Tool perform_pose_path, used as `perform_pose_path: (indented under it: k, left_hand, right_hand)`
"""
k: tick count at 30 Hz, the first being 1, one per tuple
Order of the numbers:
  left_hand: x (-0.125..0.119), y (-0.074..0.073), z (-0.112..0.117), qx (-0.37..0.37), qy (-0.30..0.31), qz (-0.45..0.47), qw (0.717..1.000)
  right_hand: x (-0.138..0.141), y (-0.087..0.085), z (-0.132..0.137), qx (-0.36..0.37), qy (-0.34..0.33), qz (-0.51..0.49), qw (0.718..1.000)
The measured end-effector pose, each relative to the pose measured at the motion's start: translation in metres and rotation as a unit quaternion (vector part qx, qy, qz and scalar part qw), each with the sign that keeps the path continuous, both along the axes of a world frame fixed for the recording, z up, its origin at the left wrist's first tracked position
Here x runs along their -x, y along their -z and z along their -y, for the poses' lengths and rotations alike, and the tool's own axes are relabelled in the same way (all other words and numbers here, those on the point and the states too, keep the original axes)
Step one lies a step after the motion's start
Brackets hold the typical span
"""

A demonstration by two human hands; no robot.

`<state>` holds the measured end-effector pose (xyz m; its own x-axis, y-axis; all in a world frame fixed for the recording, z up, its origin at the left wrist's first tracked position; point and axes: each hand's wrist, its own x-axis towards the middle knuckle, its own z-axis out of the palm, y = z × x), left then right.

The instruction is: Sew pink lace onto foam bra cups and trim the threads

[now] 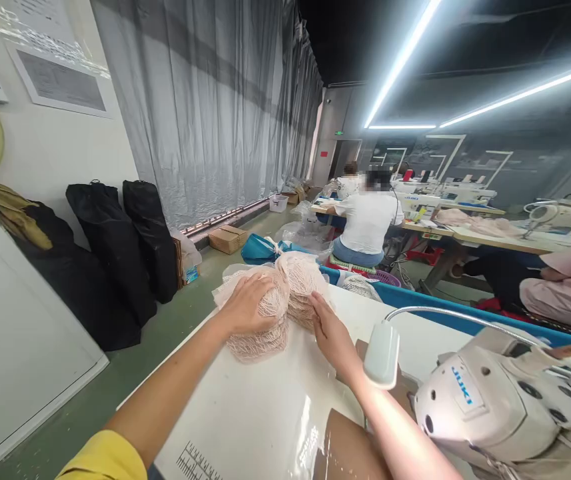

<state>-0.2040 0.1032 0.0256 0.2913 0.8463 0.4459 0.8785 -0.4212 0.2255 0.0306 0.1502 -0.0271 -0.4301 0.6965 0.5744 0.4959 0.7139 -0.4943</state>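
Observation:
Two stacks of pale pink lace pieces stand side by side at the far edge of the white sewing table [245,413]. Over the top and side of the left lace stack [260,343] lies my left hand [251,304], its fingers stretched out flat. My right hand [334,337] rests with extended fingers against the near right side of the right lace stack [299,277]. Neither hand is wrapped round a piece. The undersides of my fingers are hidden.
A JUKI sewing machine [485,393] and a lamp head [382,353] on a bent neck stand at right. Brown board [350,447] lies on the table. Blue cloth [440,307] borders its far side. People [365,220] sit at machines beyond. Black bags [150,233] lean left.

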Motion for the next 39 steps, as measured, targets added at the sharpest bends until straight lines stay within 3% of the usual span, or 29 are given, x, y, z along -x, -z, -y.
perform_pose_path:
  k: [3, 6, 8, 11, 13, 15, 17, 19, 21, 25, 30, 34, 36, 39]
  left_hand:
    - [-0.003, 0.002, 0.004, 0.027, 0.007, 0.014, 1.000]
    - [-0.005, -0.003, 0.008, 0.013, 0.018, 0.010, 1.000]
    - [-0.007, -0.003, 0.015, -0.011, 0.023, 0.008, 1.000]
    - [-0.011, 0.004, 0.032, -0.045, 0.032, 0.011, 0.998]
    - [-0.017, 0.011, 0.048, -0.029, 0.039, 0.021, 0.999]
    - [-0.029, 0.018, 0.066, 0.012, 0.055, 0.041, 0.998]
    - [-0.049, 0.022, 0.084, 0.079, 0.061, 0.071, 0.992]
    - [-0.077, 0.023, 0.103, 0.150, 0.087, 0.091, 0.981]
    - [-0.108, 0.021, 0.119, 0.195, 0.136, 0.100, 0.966]
    - [-0.169, 0.016, 0.143, 0.233, 0.250, 0.117, 0.932]
    - [-0.224, 0.013, 0.159, 0.313, 0.299, 0.131, 0.892]
    - [-0.269, 0.021, 0.161, 0.409, 0.319, 0.216, 0.827]
    - [-0.297, 0.028, 0.160, 0.464, 0.330, 0.313, 0.760]
    - [-0.339, 0.038, 0.159, 0.568, 0.282, 0.447, 0.631]
  right_hand:
    - [-0.032, 0.005, 0.048, 0.015, -0.016, 0.036, 0.999]
    - [-0.076, -0.004, 0.108, 0.057, -0.056, 0.097, 0.992]
    - [-0.112, -0.010, 0.146, 0.086, -0.039, 0.152, 0.984]
    - [-0.178, -0.009, 0.190, 0.114, 0.135, 0.176, 0.968]
    - [-0.223, -0.001, 0.213, 0.083, 0.289, 0.149, 0.942]
    - [-0.262, 0.009, 0.232, 0.074, 0.391, 0.160, 0.903]
    - [-0.289, 0.018, 0.247, 0.117, 0.439, 0.199, 0.869]
    - [-0.303, 0.021, 0.257, 0.146, 0.439, 0.212, 0.861]
    - [-0.310, 0.018, 0.261, 0.131, 0.449, 0.192, 0.863]
    - [-0.323, 0.009, 0.257, 0.108, 0.504, 0.195, 0.835]
    - [-0.344, 0.012, 0.256, 0.147, 0.444, 0.215, 0.857]
    - [-0.339, 0.005, 0.283, 0.112, 0.383, 0.126, 0.908]
    - [-0.322, -0.003, 0.299, 0.092, 0.339, 0.033, 0.936]
    - [-0.289, -0.009, 0.316, 0.130, 0.266, -0.041, 0.954]
